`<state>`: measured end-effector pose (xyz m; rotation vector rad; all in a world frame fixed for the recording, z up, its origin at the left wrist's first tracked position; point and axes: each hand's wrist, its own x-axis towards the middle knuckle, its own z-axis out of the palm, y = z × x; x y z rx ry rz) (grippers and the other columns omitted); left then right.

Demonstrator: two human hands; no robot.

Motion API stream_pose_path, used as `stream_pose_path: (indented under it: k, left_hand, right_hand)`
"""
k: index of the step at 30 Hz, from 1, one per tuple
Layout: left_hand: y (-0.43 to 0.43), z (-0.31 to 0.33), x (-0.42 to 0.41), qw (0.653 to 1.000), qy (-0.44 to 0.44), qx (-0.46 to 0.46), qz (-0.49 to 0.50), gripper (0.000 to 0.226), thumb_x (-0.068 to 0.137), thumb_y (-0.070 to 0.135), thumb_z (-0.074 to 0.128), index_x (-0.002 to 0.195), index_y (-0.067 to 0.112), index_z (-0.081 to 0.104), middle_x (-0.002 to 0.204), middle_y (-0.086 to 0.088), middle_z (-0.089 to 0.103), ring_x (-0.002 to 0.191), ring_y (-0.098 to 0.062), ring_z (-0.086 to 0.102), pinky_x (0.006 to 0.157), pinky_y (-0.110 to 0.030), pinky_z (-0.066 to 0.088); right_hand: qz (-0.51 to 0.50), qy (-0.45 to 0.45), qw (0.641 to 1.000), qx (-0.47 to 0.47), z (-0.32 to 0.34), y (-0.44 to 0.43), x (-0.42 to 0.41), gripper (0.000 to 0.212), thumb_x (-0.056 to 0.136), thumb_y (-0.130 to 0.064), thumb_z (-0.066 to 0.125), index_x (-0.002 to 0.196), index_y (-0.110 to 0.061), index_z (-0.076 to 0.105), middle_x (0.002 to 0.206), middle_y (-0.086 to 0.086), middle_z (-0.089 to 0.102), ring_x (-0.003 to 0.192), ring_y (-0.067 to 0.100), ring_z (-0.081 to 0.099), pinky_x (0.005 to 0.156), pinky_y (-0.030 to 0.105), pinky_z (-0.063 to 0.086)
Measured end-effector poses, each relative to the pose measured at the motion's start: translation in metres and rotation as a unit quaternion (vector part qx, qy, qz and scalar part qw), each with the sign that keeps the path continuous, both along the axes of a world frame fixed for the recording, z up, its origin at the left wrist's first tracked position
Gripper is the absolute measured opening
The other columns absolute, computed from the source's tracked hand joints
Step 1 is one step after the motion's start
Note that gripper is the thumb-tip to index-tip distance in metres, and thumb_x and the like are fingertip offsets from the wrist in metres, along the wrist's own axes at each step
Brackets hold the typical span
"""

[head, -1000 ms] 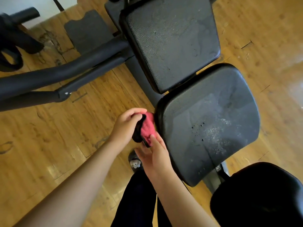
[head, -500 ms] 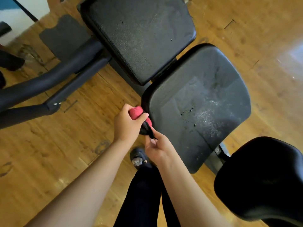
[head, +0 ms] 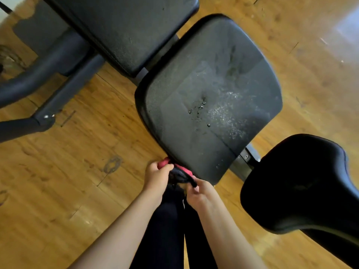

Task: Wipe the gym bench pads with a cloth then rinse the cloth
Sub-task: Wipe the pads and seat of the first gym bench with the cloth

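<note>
A wooden floor (head: 58, 181) is seen beneath everything. Across it a gym bench is laid out with its long axis running from the upper left of the view to the lower right. Its back pad (head: 126, 26) is placed at the upper left, the seat pad (head: 213, 98) in the middle, and a rounded black pad (head: 301, 183) at the lower right. Dark frame tubes (head: 48, 68) are set to the left of the back pad. A pale dusty patch and small shiny specks (head: 200, 109) are seen on the seat pad.

Legs in dark trousers (head: 165, 230) are seen at the bottom, between two bare forearms. The left hand (head: 157, 178) is curled round the pink end of the cloth (head: 180, 172); the dark end is pinched by the right hand (head: 200, 193). The cloth is held bunched between them, just at the near corner of the seat pad, its long axis slanted from upper left down to lower right, parallel with the bench. Whether the pad is touched by it cannot be told.
</note>
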<state>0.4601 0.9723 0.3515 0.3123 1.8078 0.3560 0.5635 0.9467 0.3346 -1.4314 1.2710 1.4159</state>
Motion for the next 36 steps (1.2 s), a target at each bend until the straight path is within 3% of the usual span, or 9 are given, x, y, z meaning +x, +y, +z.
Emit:
stream_pose_path:
  k: [3, 7, 15, 18, 20, 23, 28, 32, 36]
  left_hand:
    - [-0.007, -0.002, 0.012, 0.999, -0.013, -0.017, 0.039, 0.009, 0.089, 0.006, 0.059, 0.086, 0.014, 0.056, 0.088, -0.010, 0.064, 0.079, -0.025, 0.061, 0.080, -0.039, 0.052]
    - [-0.019, -0.009, 0.026, 0.997, -0.026, -0.043, 0.055, 0.009, 0.090, 0.007, 0.060, 0.097, 0.011, 0.055, 0.106, -0.019, 0.064, 0.092, -0.032, 0.063, 0.085, -0.042, 0.053]
    - [-0.049, -0.026, 0.063, 0.986, -0.079, -0.093, 0.110, 0.023, 0.093, 0.006, 0.057, 0.112, 0.012, 0.045, 0.114, -0.019, 0.057, 0.102, -0.035, 0.059, 0.090, -0.044, 0.050]
    - [-0.059, -0.034, 0.079, 0.976, -0.110, -0.118, 0.145, 0.030, 0.095, 0.003, 0.052, 0.124, 0.002, 0.045, 0.119, -0.023, 0.058, 0.110, -0.038, 0.059, 0.090, -0.047, 0.050]
    - [-0.065, -0.038, 0.089, 0.967, -0.137, -0.124, 0.176, 0.031, 0.096, -0.001, 0.048, 0.127, -0.004, 0.046, 0.119, -0.027, 0.058, 0.105, -0.039, 0.061, 0.079, -0.043, 0.051]
    - [-0.073, -0.042, 0.102, 0.948, -0.190, -0.139, 0.216, 0.030, 0.099, 0.001, 0.041, 0.127, -0.004, 0.052, 0.103, -0.025, 0.062, 0.083, -0.032, 0.060, 0.070, -0.037, 0.047]
    - [-0.086, -0.052, 0.126, 0.910, -0.234, -0.141, 0.312, 0.037, 0.103, 0.007, 0.030, 0.135, -0.001, 0.048, 0.118, -0.021, 0.060, 0.094, -0.030, 0.058, 0.077, -0.032, 0.046]
    - [-0.091, -0.060, 0.145, 0.868, -0.284, -0.143, 0.381, 0.040, 0.103, 0.009, 0.028, 0.137, -0.003, 0.047, 0.134, -0.028, 0.051, 0.128, -0.039, 0.046, 0.107, -0.042, 0.036]
    - [-0.088, -0.058, 0.168, 0.817, -0.335, -0.134, 0.450, 0.040, 0.104, 0.012, 0.027, 0.135, -0.006, 0.045, 0.122, -0.027, 0.056, 0.134, -0.037, 0.040, 0.104, -0.040, 0.033]
  right_hand:
    - [0.030, -0.002, 0.999, -0.026, -0.012, -0.012, 0.011, 0.034, 0.095, 0.006, 0.046, 0.127, -0.001, 0.056, 0.129, 0.008, 0.058, 0.124, 0.021, 0.053, 0.082, 0.021, 0.045]
    - [0.031, -0.026, 0.999, -0.031, -0.018, -0.020, 0.025, 0.032, 0.095, 0.006, 0.046, 0.126, 0.000, 0.054, 0.124, 0.007, 0.058, 0.116, 0.020, 0.056, 0.068, 0.019, 0.051]
    - [0.076, -0.059, 0.994, -0.045, -0.009, -0.035, 0.063, 0.036, 0.097, 0.000, 0.048, 0.132, -0.003, 0.051, 0.133, 0.011, 0.055, 0.120, 0.022, 0.055, 0.078, 0.020, 0.044]
    - [0.087, -0.095, 0.991, -0.031, -0.009, -0.039, 0.074, 0.033, 0.097, -0.001, 0.048, 0.129, -0.004, 0.053, 0.114, 0.011, 0.061, 0.102, 0.021, 0.060, 0.066, 0.013, 0.047]
    - [0.083, -0.118, 0.990, 0.002, -0.007, -0.042, 0.081, 0.029, 0.097, -0.002, 0.047, 0.125, -0.005, 0.053, 0.093, 0.009, 0.058, 0.083, 0.016, 0.057, 0.053, 0.012, 0.046]
    - [0.111, -0.141, 0.983, 0.044, -0.014, -0.050, 0.090, 0.018, 0.096, -0.004, 0.050, 0.110, -0.012, 0.058, 0.099, 0.007, 0.060, 0.078, 0.013, 0.057, 0.061, 0.022, 0.045]
    - [0.230, -0.106, 0.959, 0.125, -0.019, -0.055, 0.099, 0.033, 0.096, -0.010, 0.043, 0.064, -0.011, 0.053, 0.066, 0.004, 0.060, 0.066, 0.016, 0.062, 0.055, 0.023, 0.047]
    - [0.326, -0.116, 0.930, 0.124, -0.026, -0.047, 0.107, 0.031, 0.101, -0.013, 0.035, 0.078, -0.010, 0.056, 0.084, 0.014, 0.058, 0.076, 0.027, 0.062, 0.070, 0.034, 0.051]
    - [0.333, -0.146, 0.928, 0.081, -0.034, -0.030, 0.123, 0.030, 0.102, -0.007, 0.034, 0.116, -0.011, 0.060, 0.090, 0.019, 0.063, 0.090, 0.034, 0.061, 0.087, 0.044, 0.050]
